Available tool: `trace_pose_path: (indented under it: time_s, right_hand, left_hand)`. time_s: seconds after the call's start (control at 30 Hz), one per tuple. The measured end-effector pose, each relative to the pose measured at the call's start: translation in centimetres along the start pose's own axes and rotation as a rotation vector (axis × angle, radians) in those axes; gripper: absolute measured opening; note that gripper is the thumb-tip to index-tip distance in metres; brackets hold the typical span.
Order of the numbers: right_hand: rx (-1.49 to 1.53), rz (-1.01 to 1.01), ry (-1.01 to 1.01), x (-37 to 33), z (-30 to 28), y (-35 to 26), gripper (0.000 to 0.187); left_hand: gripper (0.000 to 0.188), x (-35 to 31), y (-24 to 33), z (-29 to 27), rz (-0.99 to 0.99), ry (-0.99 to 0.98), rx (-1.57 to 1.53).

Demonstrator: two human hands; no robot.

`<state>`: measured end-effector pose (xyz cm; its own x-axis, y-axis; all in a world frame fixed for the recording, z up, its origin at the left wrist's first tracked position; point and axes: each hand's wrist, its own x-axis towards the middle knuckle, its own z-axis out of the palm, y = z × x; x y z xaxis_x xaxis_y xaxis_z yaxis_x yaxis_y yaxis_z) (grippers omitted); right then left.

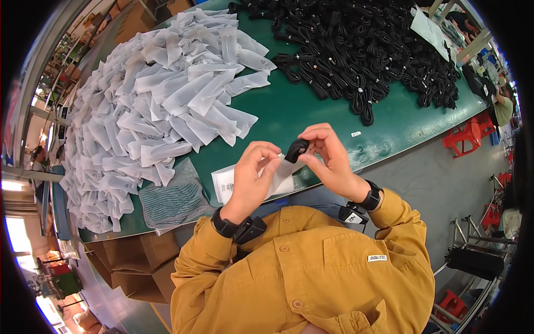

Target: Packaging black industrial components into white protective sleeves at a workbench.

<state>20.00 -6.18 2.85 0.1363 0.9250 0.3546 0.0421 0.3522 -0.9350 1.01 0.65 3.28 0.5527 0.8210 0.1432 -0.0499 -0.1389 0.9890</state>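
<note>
Both my hands are raised together over the table's near edge. My right hand (331, 161) grips a coiled black cable (296, 150) between thumb and fingers. Facing it, my left hand (255, 173) pinches the edge of a frosted plastic bag (285, 168) with thumb and forefinger. The cable's end is at the bag's edge; I cannot tell whether any of it is inside. Under my left hand, a stack of flat white bags (223, 182) lies on the green table (322, 117), partly hidden by that hand.
Filled frosted bags (167, 89) are heaped at the left. Bundled black cables (356, 50) are piled at the far right. A clear bag with green-striped contents (175, 197) lies by the near edge. Cardboard boxes (136, 261) stand below; red stools (463, 139) are at the right.
</note>
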Motion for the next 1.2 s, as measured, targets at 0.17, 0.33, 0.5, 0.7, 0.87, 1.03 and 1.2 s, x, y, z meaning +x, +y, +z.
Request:
trace_pose_path:
  time_s: [0.17,0.33,0.5,0.7,0.87,1.03,1.2]
  right_hand:
    - [-0.216,-0.109,-0.135,1.1,-0.4,0.1,0.032]
    - [-0.348,-0.154,-0.279,2.2,-0.6,-1.4,0.034]
    - [-1.028,-0.061,0.326,4.3,-8.5,0.8,0.029]
    - [-1.387,0.064,0.389,1.2,-16.4,6.9,0.037]
    - [-1.24,0.183,0.42,-0.9,-16.1,6.9,0.036]
    - [-0.671,0.334,0.351,-2.2,-8.4,2.6,0.034]
    - [-0.676,0.012,-0.037,-3.1,-4.5,1.4,0.028]
  left_hand:
    - [0.009,1.7,0.1,-1.3,-0.101,-0.088,-0.215]
    - [0.019,2.7,0.8,-3.7,-0.246,-0.073,-0.122]
    - [0.023,4.8,2.9,-9.5,0.133,0.47,0.118]
    - [0.019,0.0,-0.6,-3.7,0.163,-0.03,0.569]
    - [0.015,-1.9,-4.3,0.2,0.328,-0.17,0.717]
    - [0.013,-2.1,-5.4,0.2,0.317,-0.097,0.801]
    - [0.009,-2.1,-4.8,0.3,0.081,-0.015,0.526]
